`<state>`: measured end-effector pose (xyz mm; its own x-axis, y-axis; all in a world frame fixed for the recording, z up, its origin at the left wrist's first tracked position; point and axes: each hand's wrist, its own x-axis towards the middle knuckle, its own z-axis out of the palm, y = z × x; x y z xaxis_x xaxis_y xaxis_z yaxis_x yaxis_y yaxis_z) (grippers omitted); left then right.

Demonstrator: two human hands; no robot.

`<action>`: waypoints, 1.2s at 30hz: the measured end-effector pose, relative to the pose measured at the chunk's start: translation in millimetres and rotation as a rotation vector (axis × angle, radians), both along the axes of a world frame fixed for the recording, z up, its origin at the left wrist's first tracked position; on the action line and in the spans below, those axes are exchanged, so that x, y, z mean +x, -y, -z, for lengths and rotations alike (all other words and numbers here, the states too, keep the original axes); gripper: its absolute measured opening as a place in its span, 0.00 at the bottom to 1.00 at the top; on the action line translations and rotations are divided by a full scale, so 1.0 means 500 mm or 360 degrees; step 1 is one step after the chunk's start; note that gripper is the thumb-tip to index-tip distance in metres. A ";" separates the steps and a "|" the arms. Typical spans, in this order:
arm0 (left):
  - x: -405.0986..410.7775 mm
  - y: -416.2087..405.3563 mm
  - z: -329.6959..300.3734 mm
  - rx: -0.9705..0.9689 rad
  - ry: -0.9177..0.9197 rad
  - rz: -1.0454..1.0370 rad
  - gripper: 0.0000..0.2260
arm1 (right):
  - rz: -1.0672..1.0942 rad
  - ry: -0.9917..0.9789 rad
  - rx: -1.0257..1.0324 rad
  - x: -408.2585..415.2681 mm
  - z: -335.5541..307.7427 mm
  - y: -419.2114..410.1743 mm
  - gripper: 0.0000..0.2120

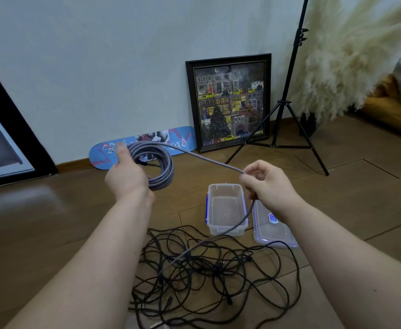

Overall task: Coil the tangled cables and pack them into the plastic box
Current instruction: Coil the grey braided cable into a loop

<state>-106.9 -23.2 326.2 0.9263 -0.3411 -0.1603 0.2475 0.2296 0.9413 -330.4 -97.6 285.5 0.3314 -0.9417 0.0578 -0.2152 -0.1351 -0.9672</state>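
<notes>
My left hand (126,173) grips a round coil of grey braided cable (158,162), held up above the floor. From the coil a loose length of the same cable (209,160) runs right to my right hand (269,184), which pinches it between thumb and fingers. Below that hand the cable drops past the box into a tangle of thin black cables (206,274) on the floor. The clear plastic box (226,231) stands open in front of the tangle, with nothing in it. Its lid (273,233) lies flat to the right of it.
A black light stand (289,100) spreads its legs on the wooden floor behind the box. A framed picture (229,103) and a blue skateboard deck (104,153) lean on the wall. Pampas grass (351,60) and a cushion (389,110) fill the right.
</notes>
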 end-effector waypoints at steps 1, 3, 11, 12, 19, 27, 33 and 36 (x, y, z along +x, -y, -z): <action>0.004 0.001 0.001 -0.0002 -0.0012 -0.0015 0.23 | 0.0058 -0.0029 -0.0068 0.005 -0.001 -0.001 0.04; 0.010 0.004 0.006 -0.0011 -0.0031 -0.0038 0.23 | 0.0272 -0.0030 -0.0330 0.016 -0.023 -0.002 0.08; 0.010 0.017 0.028 0.0113 0.0036 0.0012 0.23 | 0.0454 0.0319 -0.0240 0.032 -0.045 0.007 0.08; 0.009 0.018 0.033 0.0139 0.0066 0.0017 0.23 | 0.0485 0.0199 -0.0303 0.032 -0.035 0.002 0.08; 0.015 0.024 0.046 0.0203 0.0196 -0.0031 0.22 | 0.0490 0.0175 -0.0739 0.029 -0.028 -0.022 0.05; 0.012 0.013 0.039 0.0290 0.0457 -0.0045 0.23 | -0.0233 -0.1284 -0.1363 0.055 -0.059 -0.048 0.07; -0.015 0.011 0.040 0.0426 0.0876 0.0263 0.23 | -0.0965 -0.0622 -0.0869 0.089 -0.117 -0.097 0.06; -0.037 0.016 0.040 0.0274 0.0650 0.0640 0.20 | -0.0733 -0.0100 -0.0636 0.092 -0.109 -0.075 0.04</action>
<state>-125.2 -31.4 305.9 0.7281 -0.6785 0.0976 -0.1066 0.0285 0.9939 -284.5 -60.4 340.0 0.7133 -0.6105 0.3441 -0.1035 -0.5774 -0.8099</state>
